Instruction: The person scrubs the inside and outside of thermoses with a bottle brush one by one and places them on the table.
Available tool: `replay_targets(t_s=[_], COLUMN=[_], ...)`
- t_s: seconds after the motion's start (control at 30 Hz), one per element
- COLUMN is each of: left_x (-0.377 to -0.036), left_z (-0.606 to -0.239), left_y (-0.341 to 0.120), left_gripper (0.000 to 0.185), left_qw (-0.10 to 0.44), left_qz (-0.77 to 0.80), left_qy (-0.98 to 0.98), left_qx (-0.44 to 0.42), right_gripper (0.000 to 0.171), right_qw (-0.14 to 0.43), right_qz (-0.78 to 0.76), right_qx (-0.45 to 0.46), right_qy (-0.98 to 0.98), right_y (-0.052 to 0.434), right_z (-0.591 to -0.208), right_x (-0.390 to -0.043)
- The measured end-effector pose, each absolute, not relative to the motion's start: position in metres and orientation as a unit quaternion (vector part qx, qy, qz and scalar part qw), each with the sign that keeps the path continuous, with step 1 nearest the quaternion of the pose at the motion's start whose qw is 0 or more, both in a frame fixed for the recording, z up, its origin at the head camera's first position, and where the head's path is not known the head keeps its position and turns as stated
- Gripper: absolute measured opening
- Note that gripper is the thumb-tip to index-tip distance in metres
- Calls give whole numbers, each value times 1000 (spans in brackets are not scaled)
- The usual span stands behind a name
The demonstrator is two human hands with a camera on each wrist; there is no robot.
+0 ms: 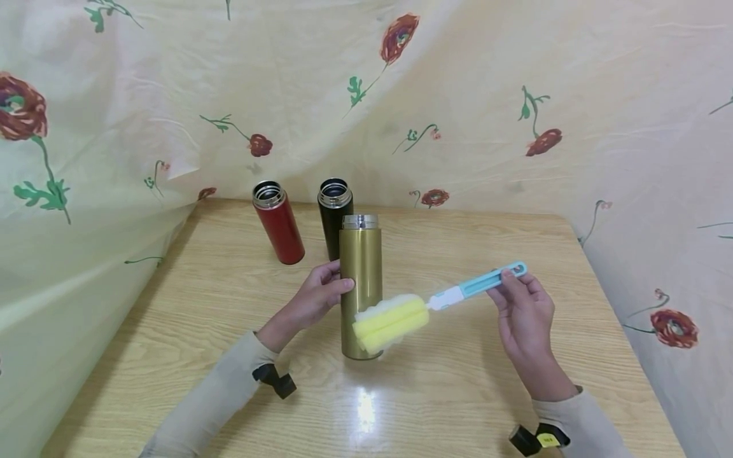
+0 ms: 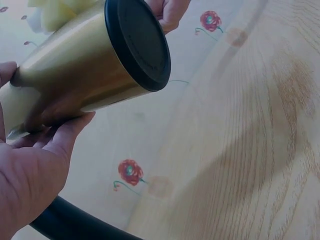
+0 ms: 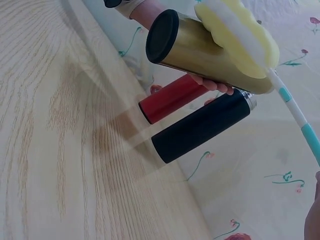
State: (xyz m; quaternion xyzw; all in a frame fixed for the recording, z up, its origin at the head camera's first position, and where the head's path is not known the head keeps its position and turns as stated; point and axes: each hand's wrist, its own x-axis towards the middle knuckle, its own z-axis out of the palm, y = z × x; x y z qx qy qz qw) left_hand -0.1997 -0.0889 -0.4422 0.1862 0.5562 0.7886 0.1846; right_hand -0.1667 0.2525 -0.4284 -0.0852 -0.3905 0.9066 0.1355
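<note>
A gold flask [image 1: 361, 273] [image 2: 85, 65] [image 3: 200, 50] with an open steel mouth stands upright mid-table. My left hand [image 1: 317, 296] [image 2: 30, 165] grips its side, fingers curled round it. My right hand [image 1: 523, 312] pinches the blue end of a bottle brush handle [image 1: 487, 283] [image 3: 295, 110]. The brush's yellow and white sponge head [image 1: 392, 321] [image 3: 240, 35] lies against the flask's lower front, outside it.
A red flask [image 1: 279, 222] [image 3: 172, 97] and a black flask [image 1: 335, 213] [image 3: 202, 125], both lidless, stand behind the gold one near the table's far edge. The wooden table [image 1: 458, 394] is backed and flanked by a cream floral cloth [image 1: 458, 95].
</note>
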Motion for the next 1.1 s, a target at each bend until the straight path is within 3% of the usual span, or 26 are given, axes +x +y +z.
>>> replay_targets(t_s=[0.57, 0.87, 1.1], left_x=[-199, -199, -202], left_z=[-445, -448, -455], left_y=[-92, -96, -98], left_gripper=[42, 45, 38], left_qw=[196, 196, 185], left_qz=[808, 803, 811], left_qy=[516, 523, 515], left_qx=[206, 206, 207], right_gripper=[13, 14, 11], right_qw=[133, 127, 131], right_qz=[910, 915, 920], right_qx=[-100, -104, -85], right_qy=[-380, -368, -360], right_y=[253, 254, 253], right_z=[-426, -422, -418], right_x=[-167, -168, -170])
